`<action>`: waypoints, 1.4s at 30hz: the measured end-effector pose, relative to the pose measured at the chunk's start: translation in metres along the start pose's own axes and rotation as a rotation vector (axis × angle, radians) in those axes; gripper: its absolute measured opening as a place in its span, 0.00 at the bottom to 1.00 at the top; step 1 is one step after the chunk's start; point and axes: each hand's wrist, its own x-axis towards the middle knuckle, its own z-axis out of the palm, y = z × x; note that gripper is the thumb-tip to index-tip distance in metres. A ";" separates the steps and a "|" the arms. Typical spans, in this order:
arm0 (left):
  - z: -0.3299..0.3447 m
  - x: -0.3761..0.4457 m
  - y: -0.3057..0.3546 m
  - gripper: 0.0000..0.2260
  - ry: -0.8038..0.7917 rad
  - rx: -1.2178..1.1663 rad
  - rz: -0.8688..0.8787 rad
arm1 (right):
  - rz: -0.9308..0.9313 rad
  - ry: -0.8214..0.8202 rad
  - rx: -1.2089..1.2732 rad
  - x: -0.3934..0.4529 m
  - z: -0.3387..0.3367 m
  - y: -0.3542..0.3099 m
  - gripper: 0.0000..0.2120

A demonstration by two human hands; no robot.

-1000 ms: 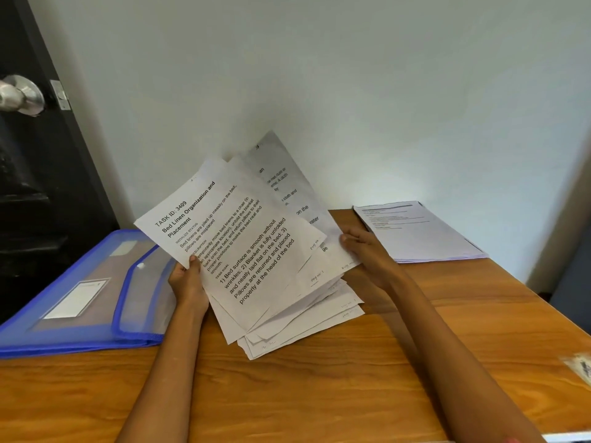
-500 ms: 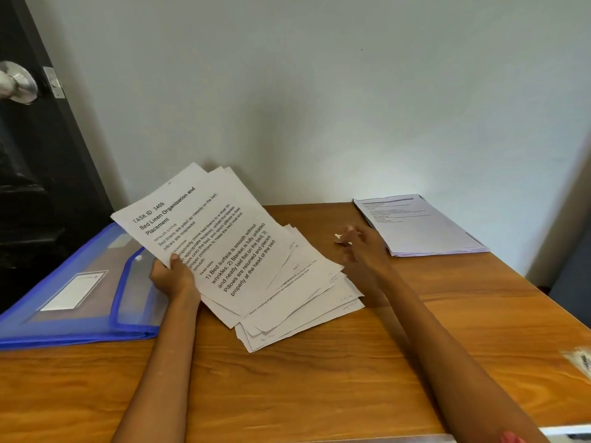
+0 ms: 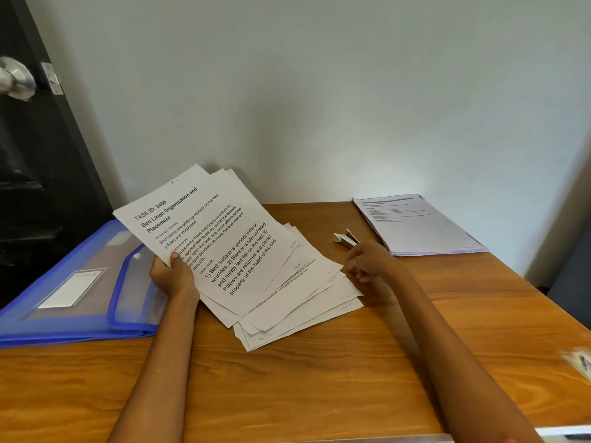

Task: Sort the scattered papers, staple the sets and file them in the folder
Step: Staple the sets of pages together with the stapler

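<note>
Left hand (image 3: 172, 276): your grip pinches the fanned papers (image 3: 224, 251) at their 9 o'clock edge, thumb on top; the fingers beneath are hidden.
Papers: the lower sheets rest on the tabletop (image 3: 287, 385), and only the top page's print reads clearly.
Right hand (image 3: 367, 262): fingers loosely curled, holding nothing, just short of the stapler (image 3: 346, 239) at its 11 o'clock.
Stapler: partly covered by your fingers, small and hard to make out.
Folder (image 3: 73, 292): blue, at 9 o'clock of the papers, cut off by the left edge.
Second stack (image 3: 419, 225): at 2 o'clock, print too faint to read.

Soft even daylight, blurred edges
</note>
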 end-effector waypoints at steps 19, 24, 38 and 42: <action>0.003 -0.001 0.001 0.12 -0.048 0.007 0.008 | 0.042 -0.248 -0.214 -0.018 0.010 -0.017 0.30; 0.003 -0.004 0.000 0.12 -0.056 0.026 0.003 | -0.018 -0.208 -0.201 -0.017 0.009 -0.014 0.30; 0.009 -0.020 -0.006 0.12 -0.094 0.166 0.057 | -0.667 0.645 0.090 -0.003 -0.006 -0.008 0.08; 0.008 -0.019 -0.005 0.12 -0.109 0.155 0.038 | -0.688 0.935 0.333 -0.014 -0.017 -0.008 0.10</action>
